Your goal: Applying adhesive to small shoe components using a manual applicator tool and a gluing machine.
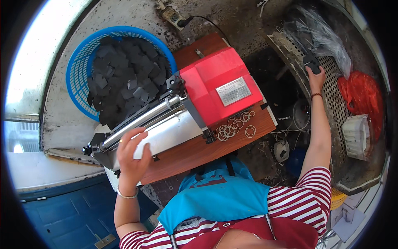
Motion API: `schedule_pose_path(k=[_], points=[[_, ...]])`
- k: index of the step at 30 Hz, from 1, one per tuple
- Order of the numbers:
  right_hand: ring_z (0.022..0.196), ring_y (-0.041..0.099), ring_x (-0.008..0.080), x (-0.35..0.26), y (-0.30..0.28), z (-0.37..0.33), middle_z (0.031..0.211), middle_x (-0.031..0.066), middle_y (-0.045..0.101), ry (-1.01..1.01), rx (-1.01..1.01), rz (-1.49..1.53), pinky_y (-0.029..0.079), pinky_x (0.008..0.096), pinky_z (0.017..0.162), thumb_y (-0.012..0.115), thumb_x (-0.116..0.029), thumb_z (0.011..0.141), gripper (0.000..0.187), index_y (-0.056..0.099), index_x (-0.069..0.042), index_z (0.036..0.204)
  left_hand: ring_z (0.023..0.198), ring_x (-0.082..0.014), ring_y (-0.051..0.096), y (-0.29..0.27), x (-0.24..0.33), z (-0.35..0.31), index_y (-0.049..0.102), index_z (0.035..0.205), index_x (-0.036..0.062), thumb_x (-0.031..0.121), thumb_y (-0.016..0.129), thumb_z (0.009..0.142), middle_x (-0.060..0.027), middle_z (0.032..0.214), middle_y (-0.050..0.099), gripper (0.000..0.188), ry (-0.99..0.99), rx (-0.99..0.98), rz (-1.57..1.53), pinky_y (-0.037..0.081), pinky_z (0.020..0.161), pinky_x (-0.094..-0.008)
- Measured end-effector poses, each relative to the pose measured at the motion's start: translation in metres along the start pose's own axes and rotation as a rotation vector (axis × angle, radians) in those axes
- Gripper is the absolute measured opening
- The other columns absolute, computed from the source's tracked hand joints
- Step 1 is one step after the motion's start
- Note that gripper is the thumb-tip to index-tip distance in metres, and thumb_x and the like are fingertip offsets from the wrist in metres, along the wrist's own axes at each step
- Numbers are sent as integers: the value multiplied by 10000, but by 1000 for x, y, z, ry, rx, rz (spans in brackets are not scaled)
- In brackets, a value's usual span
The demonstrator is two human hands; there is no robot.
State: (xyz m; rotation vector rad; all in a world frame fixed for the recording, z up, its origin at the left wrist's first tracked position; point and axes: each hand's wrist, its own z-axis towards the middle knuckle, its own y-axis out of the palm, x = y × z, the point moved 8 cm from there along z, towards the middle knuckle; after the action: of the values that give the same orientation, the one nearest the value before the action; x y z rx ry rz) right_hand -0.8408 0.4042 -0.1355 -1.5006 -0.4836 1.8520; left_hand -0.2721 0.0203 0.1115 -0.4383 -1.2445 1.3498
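Observation:
My left hand (133,154) is raised with its fingers apart and nothing in it. It hovers over the near edge of a red machine (215,83) that has a long metal roller (139,124) and a smooth metal plate (163,133). Far out to the right, my right hand (316,79) grips a small dark grey block-like piece (311,63) above a perforated metal rack (331,95). Whether that piece is one part or several stacked together, I cannot tell. Behind the roller, a blue plastic basket (74,79) holds many flat dark grey squares (124,70).
Rubber bands (234,126) lie on the brown wooden table (199,159). On the rack are clear plastic film (327,37), a red plastic bag (362,95) and a white bundle (357,137). A cord (207,18) runs from a wall socket (172,16). A blue cabinet (74,211) stands lower left.

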Motion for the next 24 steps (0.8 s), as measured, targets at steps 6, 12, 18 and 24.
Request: schedule_pose_path(k=[6, 12, 18, 24], points=[[1234, 478, 266, -167, -97, -215, 1295, 126, 509, -568, -629, 382, 334, 358, 1068, 712, -170, 631, 718, 492, -29, 1300, 1091, -349, 576, 87, 95, 9, 590, 1191, 64, 57, 727, 672, -152, 1222, 567, 536, 416, -240, -381, 489, 899, -414], [1138, 526, 366, -245, -146, -381, 1241, 179, 500, -852, -995, 285, 414, 413, 970, 788, -258, 534, 802, 507, -4, 1241, 1278, -417, 416, 141, 120, -18, 230, 1493, 131, 252, 798, 600, -216, 1397, 390, 1065, 487, -606, -371, 373, 1053, -449], [1068, 558, 331, -277, -130, -455, 1217, 183, 514, -618, -957, 605, 431, 386, 920, 776, -373, 655, 779, 482, 24, 1257, 1265, -342, 441, 114, 55, -68, 92, 1526, 134, 230, 808, 632, -194, 1360, 414, 1150, 180, -856, -951, 366, 1055, -392], [1015, 577, 295, -334, -131, -516, 1156, 165, 562, -972, -554, 476, 470, 368, 848, 706, -266, 825, 433, 602, 13, 1139, 1291, -216, 400, 91, -31, -113, 176, 1504, 92, 266, 781, 746, -107, 1393, 398, 986, -380, -748, -1471, 313, 1088, -342]])
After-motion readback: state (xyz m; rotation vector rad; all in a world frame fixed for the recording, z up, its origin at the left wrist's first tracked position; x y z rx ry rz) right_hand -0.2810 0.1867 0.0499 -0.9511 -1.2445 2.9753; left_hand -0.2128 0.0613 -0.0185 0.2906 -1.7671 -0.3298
